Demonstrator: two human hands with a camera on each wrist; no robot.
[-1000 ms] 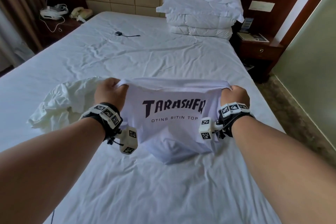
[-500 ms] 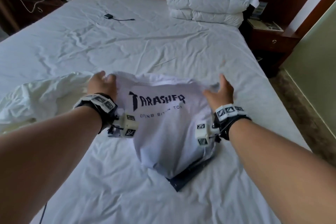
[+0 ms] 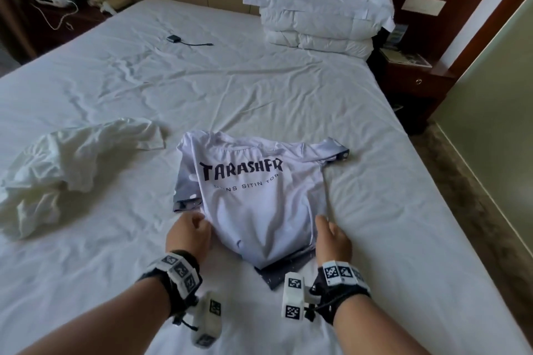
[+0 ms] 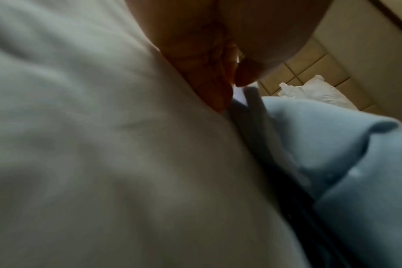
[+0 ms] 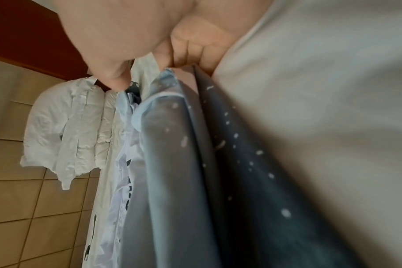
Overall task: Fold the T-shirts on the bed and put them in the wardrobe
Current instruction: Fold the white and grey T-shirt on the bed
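A white T-shirt (image 3: 259, 204) printed TARASHFR lies on the bed (image 3: 288, 101), print up, with dark speckled fabric showing at its sleeves and near hem. My left hand (image 3: 191, 229) is at its near left edge, thumb and fingers meeting on the fabric (image 4: 333, 145) in the left wrist view, where the left hand (image 4: 232, 81) fills the top. My right hand (image 3: 328, 232) holds the near right edge. In the right wrist view the right hand (image 5: 147, 72) has its fingers curled under the grey-blue cloth (image 5: 172, 163), thumb above. A crumpled white T-shirt (image 3: 72, 170) lies to the left.
Stacked pillows (image 3: 323, 14) sit at the head of the bed on the right. A small black device with a cable (image 3: 176, 39) lies on the sheet. Dark nightstands stand on both sides, the left one (image 3: 66, 11) with a phone. The bed's right edge drops to carpet (image 3: 476, 210).
The printed T-shirt went from held up by its top to lying flat on the bed. Both hands let go of the top and moved back to its near side edges.
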